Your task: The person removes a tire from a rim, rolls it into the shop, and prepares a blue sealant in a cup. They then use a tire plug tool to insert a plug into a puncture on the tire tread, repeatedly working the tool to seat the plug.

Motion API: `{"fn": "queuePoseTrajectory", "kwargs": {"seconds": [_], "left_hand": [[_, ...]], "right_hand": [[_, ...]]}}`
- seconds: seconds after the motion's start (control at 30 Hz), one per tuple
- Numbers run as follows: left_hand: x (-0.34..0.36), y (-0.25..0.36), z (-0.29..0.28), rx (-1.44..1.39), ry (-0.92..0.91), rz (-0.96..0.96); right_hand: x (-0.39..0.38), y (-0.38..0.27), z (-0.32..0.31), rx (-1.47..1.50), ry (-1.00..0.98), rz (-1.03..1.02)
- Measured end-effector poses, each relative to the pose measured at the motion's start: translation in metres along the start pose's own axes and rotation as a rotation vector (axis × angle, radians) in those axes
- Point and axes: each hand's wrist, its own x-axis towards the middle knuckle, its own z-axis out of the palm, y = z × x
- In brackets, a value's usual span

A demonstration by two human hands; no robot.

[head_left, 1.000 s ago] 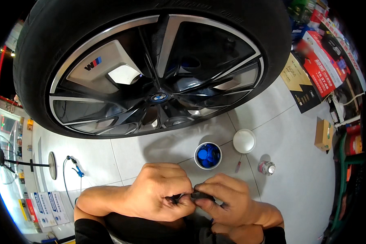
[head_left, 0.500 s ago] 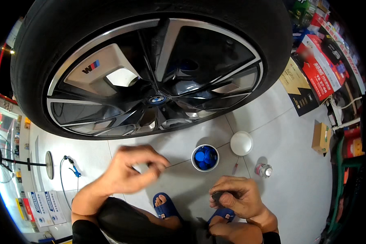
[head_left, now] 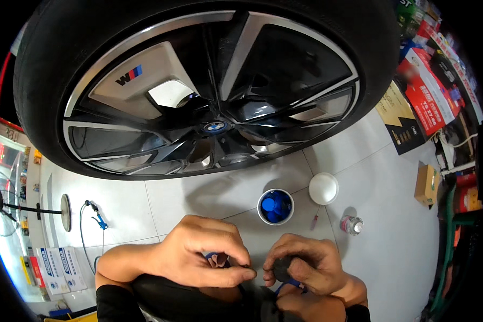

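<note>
Head view: right grip (head_left: 319,262) holds a dark lump (head_left: 282,270) between thumb and fingers; left grip (head_left: 192,251) unclear.

Clear bottle (head_left: 352,225) on tiled floor (head_left: 381,247) as reference: small tan carton (head_left: 426,184) to its upper right, gold-and-black box (head_left: 399,119) and red box (head_left: 425,96) farther upper right, blue air gun (head_left: 100,219) well left, pedestal fan (head_left: 39,210) farther left.

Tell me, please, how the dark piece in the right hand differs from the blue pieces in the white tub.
The dark piece looks blackish; the blue pieces are vivid blue. The right hand holds the dark piece, whereas the blue pieces lie in the white tub.
</note>
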Motion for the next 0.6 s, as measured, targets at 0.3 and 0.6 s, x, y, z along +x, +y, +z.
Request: {"fn": "queuePoseTrajectory", "kwargs": {"seconds": [0.3, 0.6], "left_hand": [[-0.004, 0.002, 0.022, 0.467, 0.158, 0.348], [-0.007, 0.007, 0.025, 0.499, 0.191, 0.309]], "right_hand": [[0.005, 0.0, 0.006, -0.254, 0.016, -0.048], [0.006, 0.0, 0.011, -0.404, 0.047, -0.11]]}}
